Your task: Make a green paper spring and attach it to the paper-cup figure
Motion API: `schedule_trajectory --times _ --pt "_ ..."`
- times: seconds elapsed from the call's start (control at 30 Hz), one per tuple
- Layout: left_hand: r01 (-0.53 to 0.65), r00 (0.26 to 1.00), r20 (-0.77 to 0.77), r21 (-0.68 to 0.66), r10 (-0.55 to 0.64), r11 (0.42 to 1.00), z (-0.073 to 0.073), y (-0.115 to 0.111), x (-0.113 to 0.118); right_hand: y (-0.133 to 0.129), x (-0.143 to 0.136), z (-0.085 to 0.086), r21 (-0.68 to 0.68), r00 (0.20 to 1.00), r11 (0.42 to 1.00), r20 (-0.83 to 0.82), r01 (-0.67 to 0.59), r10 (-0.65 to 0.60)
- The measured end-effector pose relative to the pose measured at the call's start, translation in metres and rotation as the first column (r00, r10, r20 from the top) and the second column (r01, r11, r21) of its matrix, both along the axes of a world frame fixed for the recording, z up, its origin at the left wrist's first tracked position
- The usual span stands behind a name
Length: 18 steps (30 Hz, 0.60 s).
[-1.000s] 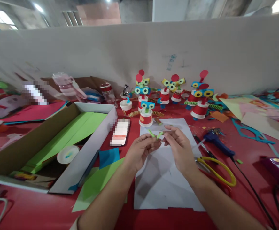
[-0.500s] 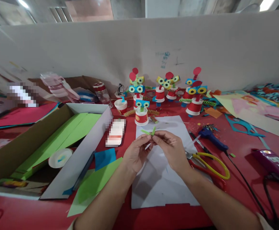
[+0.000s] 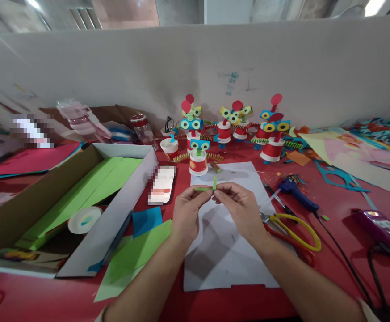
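Observation:
Between my fingertips is a small piece of folded green paper strip, with one end standing up and the other lying out to the left. My left hand pinches it from the left, and my right hand pinches it from the right; the fingertips meet. Both hands are above a white sheet. Just beyond them stands a paper-cup figure with a blue eye band and folded paper arms. Where the strip passes between the fingers is hidden.
Scissors with yellow and red handles lie right of the sheet, beside a blue glue gun. On the left are a phone, green paper and a white box. Several cup figures line the back.
My fingers have shifted slightly on the green strip. Its upright end now points straighter up, and its left end lies lower, along my left fingers.

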<state>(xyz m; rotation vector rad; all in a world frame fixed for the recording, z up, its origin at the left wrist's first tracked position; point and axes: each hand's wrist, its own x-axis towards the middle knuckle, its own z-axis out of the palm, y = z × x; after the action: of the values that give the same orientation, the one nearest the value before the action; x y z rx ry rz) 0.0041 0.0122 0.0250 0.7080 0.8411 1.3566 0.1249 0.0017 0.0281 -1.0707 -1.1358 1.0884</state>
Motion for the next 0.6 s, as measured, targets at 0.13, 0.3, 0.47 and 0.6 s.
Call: schedule_trajectory --times 0.13,0.3,0.47,0.6 --pt "0.023 0.999 0.04 -0.046 -0.021 0.999 -0.0011 0.001 0.0001 -0.0023 -0.0004 0.0032 -0.01 0.998 1.0 0.054 0.024 -0.024" --pt "-0.018 0.997 0.069 -0.078 0.024 0.997 -0.0034 0.0029 0.0001 -0.0029 -0.0036 0.0009 0.007 0.998 1.0 0.055 0.012 -0.012" --pt "-0.034 0.993 0.11 -0.108 0.046 0.994 -0.0042 0.003 0.002 -0.0036 -0.0053 -0.0004 0.019 0.997 0.999 0.059 0.039 -0.04" --pt "-0.019 0.993 0.11 -0.101 0.03 0.995 -0.0035 -0.0002 0.004 -0.0031 -0.0039 -0.0006 -0.016 0.998 0.999 0.058 0.037 -0.036"
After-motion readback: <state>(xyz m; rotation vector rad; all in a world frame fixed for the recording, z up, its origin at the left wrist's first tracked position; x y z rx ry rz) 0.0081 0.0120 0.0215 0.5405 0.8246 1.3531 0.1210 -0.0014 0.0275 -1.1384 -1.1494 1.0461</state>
